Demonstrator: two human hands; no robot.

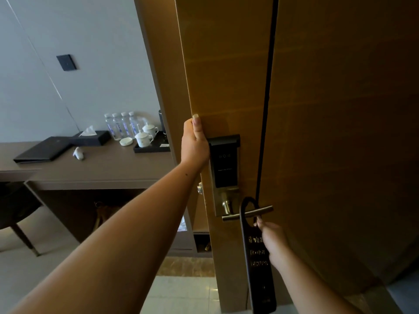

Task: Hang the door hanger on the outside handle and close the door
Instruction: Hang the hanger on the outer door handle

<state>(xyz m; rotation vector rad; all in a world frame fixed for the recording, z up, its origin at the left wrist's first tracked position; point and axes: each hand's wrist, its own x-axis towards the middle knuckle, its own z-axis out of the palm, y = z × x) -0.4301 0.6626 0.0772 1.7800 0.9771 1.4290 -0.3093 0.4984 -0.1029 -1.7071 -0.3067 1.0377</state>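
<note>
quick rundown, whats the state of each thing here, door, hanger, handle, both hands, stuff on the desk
door: open, room visible past its edge
door hanger: looped over the handle, hanging down
handle: level, through the hanger's hole
left hand: gripping the door edge above the lock
right hand: holding the hanger just below its hole
water bottles: upright
lidded cups: upright, lids on
tissue box: tissue sticking out
black folder: closed, flat

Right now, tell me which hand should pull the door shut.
Left. The left hand already grips the door's edge above the lock plate, so it can probably swing the door. The right hand is busy holding the door hanger, looped over the handle.
</note>
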